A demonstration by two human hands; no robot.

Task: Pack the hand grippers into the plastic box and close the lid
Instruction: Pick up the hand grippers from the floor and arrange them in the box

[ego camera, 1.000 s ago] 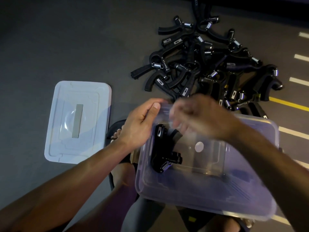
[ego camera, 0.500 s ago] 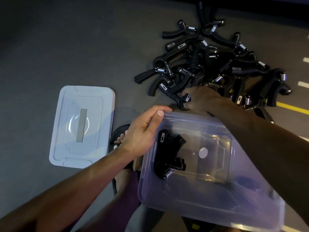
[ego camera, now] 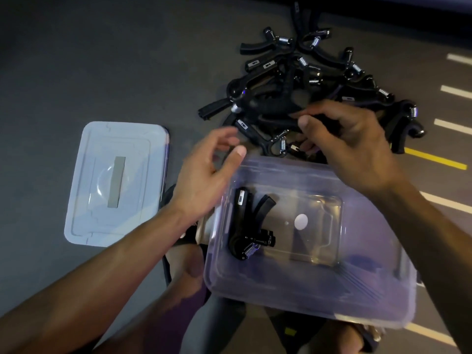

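Observation:
A clear plastic box rests on my lap with one black hand gripper lying at its left side. Beyond it, a pile of several black hand grippers lies on the floor. My right hand is just past the box's far rim, its fingers curled round the handle of a hand gripper at the near edge of the pile. My left hand hovers by the box's far left corner with relaxed fingers and holds nothing. The box's pale lid lies flat on the floor to the left.
The floor is dark grey, with white stripes and a yellow line at the right. My legs and a sandalled foot are under and beside the box.
My left hand has let go of the box's corner and lifted off it. My right hand has closed on a hand gripper at the pile's edge and drawn it back toward the box.

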